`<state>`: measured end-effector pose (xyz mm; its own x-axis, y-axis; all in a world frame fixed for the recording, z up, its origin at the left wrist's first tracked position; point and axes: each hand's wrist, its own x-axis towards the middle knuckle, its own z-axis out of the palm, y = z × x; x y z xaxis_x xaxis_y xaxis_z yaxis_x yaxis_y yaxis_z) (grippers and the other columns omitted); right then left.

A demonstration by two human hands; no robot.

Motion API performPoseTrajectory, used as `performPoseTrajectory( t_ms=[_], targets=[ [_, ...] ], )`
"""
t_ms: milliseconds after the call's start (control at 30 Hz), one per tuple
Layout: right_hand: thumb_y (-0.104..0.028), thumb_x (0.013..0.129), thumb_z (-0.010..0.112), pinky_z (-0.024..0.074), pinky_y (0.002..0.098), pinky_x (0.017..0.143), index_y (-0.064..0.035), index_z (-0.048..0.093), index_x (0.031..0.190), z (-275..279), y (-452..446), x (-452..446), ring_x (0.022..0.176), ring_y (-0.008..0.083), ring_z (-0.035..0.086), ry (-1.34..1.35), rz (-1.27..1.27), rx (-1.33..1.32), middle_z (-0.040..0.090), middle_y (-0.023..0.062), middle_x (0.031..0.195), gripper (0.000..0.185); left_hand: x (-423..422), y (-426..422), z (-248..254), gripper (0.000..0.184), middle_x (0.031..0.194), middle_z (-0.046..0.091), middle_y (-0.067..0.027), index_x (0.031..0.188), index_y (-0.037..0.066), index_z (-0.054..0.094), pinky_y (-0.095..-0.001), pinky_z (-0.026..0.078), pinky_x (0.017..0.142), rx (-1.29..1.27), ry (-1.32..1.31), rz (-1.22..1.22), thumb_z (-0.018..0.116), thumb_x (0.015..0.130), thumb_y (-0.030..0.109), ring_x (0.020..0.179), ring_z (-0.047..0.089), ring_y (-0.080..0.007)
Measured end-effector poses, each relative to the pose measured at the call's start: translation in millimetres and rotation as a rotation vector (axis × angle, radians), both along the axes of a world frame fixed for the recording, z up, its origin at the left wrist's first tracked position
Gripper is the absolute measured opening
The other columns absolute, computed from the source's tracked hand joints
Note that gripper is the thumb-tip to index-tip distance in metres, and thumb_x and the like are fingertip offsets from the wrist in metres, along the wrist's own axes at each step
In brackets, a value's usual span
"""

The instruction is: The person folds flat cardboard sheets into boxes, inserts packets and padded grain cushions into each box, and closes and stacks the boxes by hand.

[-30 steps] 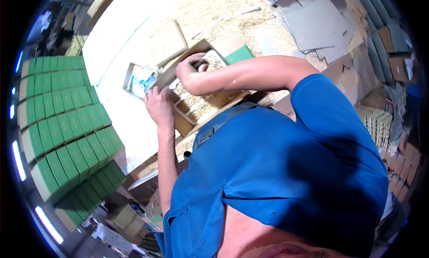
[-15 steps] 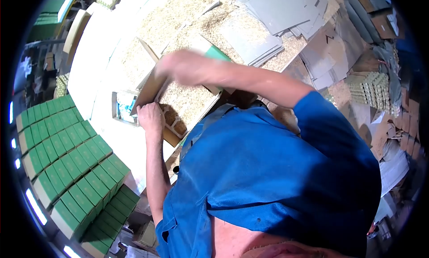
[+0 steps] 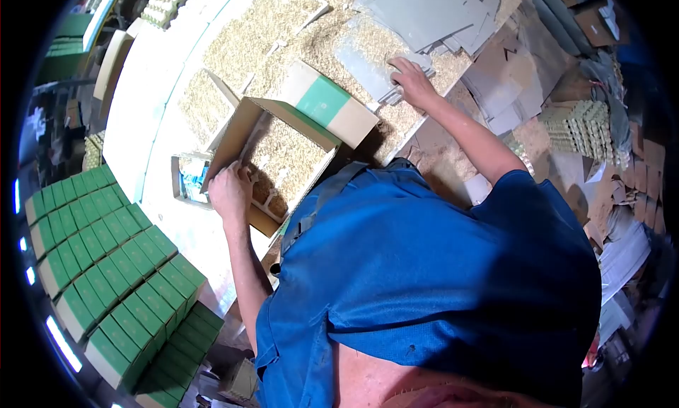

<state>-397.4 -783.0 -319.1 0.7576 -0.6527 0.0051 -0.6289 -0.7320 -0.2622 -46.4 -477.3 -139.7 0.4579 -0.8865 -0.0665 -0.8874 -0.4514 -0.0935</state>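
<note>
The open box stands on the table, partly filled with shavings and a few pale pieces. The left hand is at its eight o'clock, fingers bent over the wall and clasping it. The right hand reaches out at two o'clock from the box, fingers spread onto a small pile of grey cards; whether they pinch one I cannot tell.

A firm but light hold on the wall should steady the box without bowing the cardboard. At the pile, fingertips set along the cards' edge would part one more cleanly than a press from above.

For room, a green-banded carton lies against the box at about one o'clock, between the hands, so a path from pile to box is best kept above it. A tan strip sits near the rim at eleven, and a small tray at nine crowds the left knuckles. The right forearm crosses the table's edge.
</note>
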Motion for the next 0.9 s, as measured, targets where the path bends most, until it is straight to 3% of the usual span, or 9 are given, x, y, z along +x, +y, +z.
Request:
performPoseTrajectory(
  t_ms=[167, 433, 467, 533, 567, 600, 667, 767, 900],
  targets=[
    [0.016, 0.067, 0.058, 0.0374, 0.0409, 0.104, -0.0056, 0.054, 0.125, 11, -4, 4, 0.125, 0.0313, 0.043, -0.039, 0.096, -0.042, 0.048, 0.0128, 0.127, 0.062, -1, 9, 2, 0.025, 0.089, 0.071, -0.0163, 0.104, 0.008, 0.073, -0.0415, 0.051, 0.075, -0.062, 0.046, -0.007, 0.064, 0.085, 0.02, 0.079, 0.067, -0.0321],
    [0.007, 0.073, 0.056, 0.0428, 0.0398, 0.096, -0.0011, 0.062, 0.109, 15, -20, 0, 0.116, 0.0308, 0.049, -0.079, 0.291, 0.059, 0.053, 0.0129, 0.117, 0.037, 4, 18, 9, 0.021, 0.095, 0.071, -0.0124, 0.102, 0.01, 0.074, -0.0394, 0.052, 0.073, -0.153, 0.115, 0.035, 0.064, 0.086, 0.019, 0.085, 0.067, -0.0299],
    [0.003, 0.074, 0.056, 0.046, 0.0419, 0.092, -0.0018, 0.064, 0.106, 18, -24, -2, 0.108, 0.0329, 0.054, -0.118, 0.33, 0.047, 0.056, 0.0135, 0.109, 0.034, 3, 21, 11, 0.02, 0.096, 0.071, -0.0114, 0.102, 0.01, 0.074, -0.0384, 0.053, 0.074, -0.19, 0.166, 0.048, 0.065, 0.086, 0.019, 0.085, 0.067, -0.0294],
    [0.0, 0.073, 0.056, 0.048, 0.0427, 0.091, -0.0043, 0.066, 0.106, 23, -33, -6, 0.105, 0.0349, 0.058, -0.217, 0.32, 0.024, 0.06, 0.0156, 0.108, 0.035, 3, 24, 8, 0.018, 0.096, 0.072, -0.0113, 0.101, 0.01, 0.074, -0.0355, 0.053, 0.075, -0.404, 0.413, 0.142, 0.067, 0.085, 0.016, 0.085, 0.069, -0.0274],
    [-0.001, 0.071, 0.056, 0.0486, 0.0419, 0.094, -0.0062, 0.066, 0.104, 7, -44, -5, 0.109, 0.0358, 0.059, -0.433, 0.325, -0.042, 0.062, 0.017, 0.117, 0.034, 7, 28, 0, 0.018, 0.096, 0.072, -0.011, 0.102, 0.009, 0.074, -0.033, 0.054, 0.076, -0.585, 0.522, 0.118, 0.068, 0.085, 0.014, 0.085, 0.07, -0.0256],
    [-0.001, 0.073, 0.056, 0.0471, 0.0408, 0.098, -0.0086, 0.068, 0.105, 23, -45, 2, 0.116, 0.0359, 0.058, -0.462, 0.278, -0.06, 0.06, 0.0173, 0.127, 0.035, -1, 25, 15, 0.017, 0.095, 0.073, -0.0106, 0.101, 0.007, 0.074, -0.0321, 0.054, 0.076, -0.694, 0.546, 0.114, 0.067, 0.086, 0.01, 0.086, 0.07, -0.0233],
    [0.0, 0.08, 0.053, 0.0468, 0.0405, 0.098, -0.0134, 0.071, 0.115, 57, -42, 20, 0.113, 0.034, 0.059, -0.478, 0.141, -0.227, 0.061, 0.0159, 0.127, 0.041, -4, 33, 23, 0.013, 0.089, 0.074, -0.0087, 0.097, 0.004, 0.075, -0.0254, 0.052, 0.076, -0.94, 0.604, 0.2, 0.067, 0.087, 0.008, 0.083, 0.069, -0.0152],
    [0.007, 0.077, 0.056, 0.048, 0.0358, 0.092, -0.0061, 0.071, 0.108, 121, -30, 47, 0.105, 0.0301, 0.062, -0.667, 0.114, -0.189, 0.067, 0.0132, 0.113, 0.037, -1, 60, 22, 0.016, 0.09, 0.073, -0.0085, 0.102, -0.001, 0.072, -0.0258, 0.052, 0.082, -1.374, 0.762, 0.458, 0.061, 0.092, 0.007, 0.085, 0.068, -0.015],
    [0.004, 0.079, 0.065, 0.0503, 0.0303, 0.073, 0.0, 0.071, 0.095, 142, -30, 67, 0.08, 0.0225, 0.064, -0.669, -0.035, -0.071, 0.067, 0.0088, 0.089, 0.017, 29, 122, -17, 0.018, 0.092, 0.072, -0.0105, 0.103, -0.003, 0.071, -0.0264, 0.052, 0.083, -1.423, 0.723, 0.816, 0.058, 0.093, 0.005, 0.088, 0.068, -0.0157]
  ],
)
